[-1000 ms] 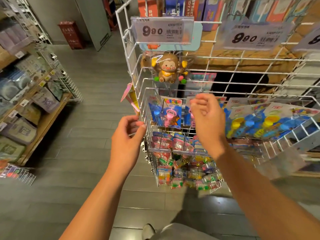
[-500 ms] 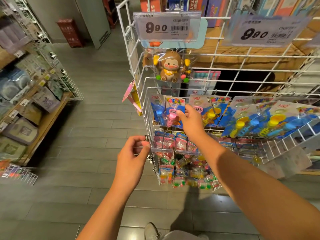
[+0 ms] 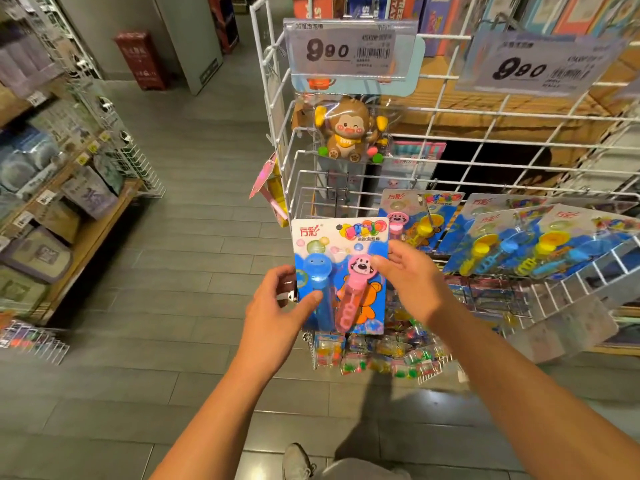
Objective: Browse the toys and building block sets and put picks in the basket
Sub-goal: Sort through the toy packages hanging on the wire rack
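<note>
A bubble wand pack (image 3: 341, 271), a blue card carrying one blue and one pink wand, is held up in front of the white wire rack (image 3: 277, 98). My left hand (image 3: 277, 306) pinches its lower left edge, thumb on the blue wand. At the card's right edge my right hand (image 3: 412, 278) grips it, thumb across the pink wand's head. More bubble wand packs (image 3: 502, 244) hang on the rack's hooks to the right. A brown monkey toy (image 3: 349, 129) in clear wrap hangs above. No basket is in view.
Price tags reading 9.90 (image 3: 346, 50) and 9.80 (image 3: 533, 64) are clipped to the rack top. Small packets (image 3: 377, 355) hang below the card. Wooden shelves with boxed goods (image 3: 52, 209) line the left side of the grey floor aisle. A red box (image 3: 140, 60) stands far back.
My right hand has pulled the blue bubble wand pack off its hook and toward me. My left hand left the rack wire and took hold of the card's left edge.
</note>
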